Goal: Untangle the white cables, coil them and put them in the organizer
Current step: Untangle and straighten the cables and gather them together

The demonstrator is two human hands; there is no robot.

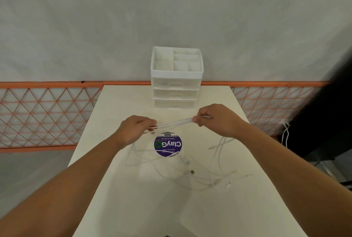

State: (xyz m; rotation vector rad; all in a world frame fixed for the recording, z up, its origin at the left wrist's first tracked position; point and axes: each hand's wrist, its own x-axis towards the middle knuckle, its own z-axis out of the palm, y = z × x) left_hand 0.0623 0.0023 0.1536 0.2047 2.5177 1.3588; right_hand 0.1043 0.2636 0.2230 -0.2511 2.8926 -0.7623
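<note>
Above the smooth, cream-coloured bench [118, 189], both hands are closed on a bundle of thin white cable strands [174, 123] stretched taut between them, its long axis running left to right and rising slightly toward the right. The left hand [136, 127] pinches the spread strands at the left end, and the right hand [213, 116] grips the gathered strands at the right end, with a short stub poking out past its fingers. From the hands, slack cable hangs down into a loose tangle of white cables [190, 174] lying on the bench near and to the right, glossy and round in section, with small plug ends pointing in various directions. A round purple sticker [168, 145] printed "ClayGo" sits flat on the bench just below the stretched bundle. At the far edge stands the white plastic organizer [177, 76], boxy, with three translucent drawers stacked under an open top tray divided into rectangular compartments.
</note>
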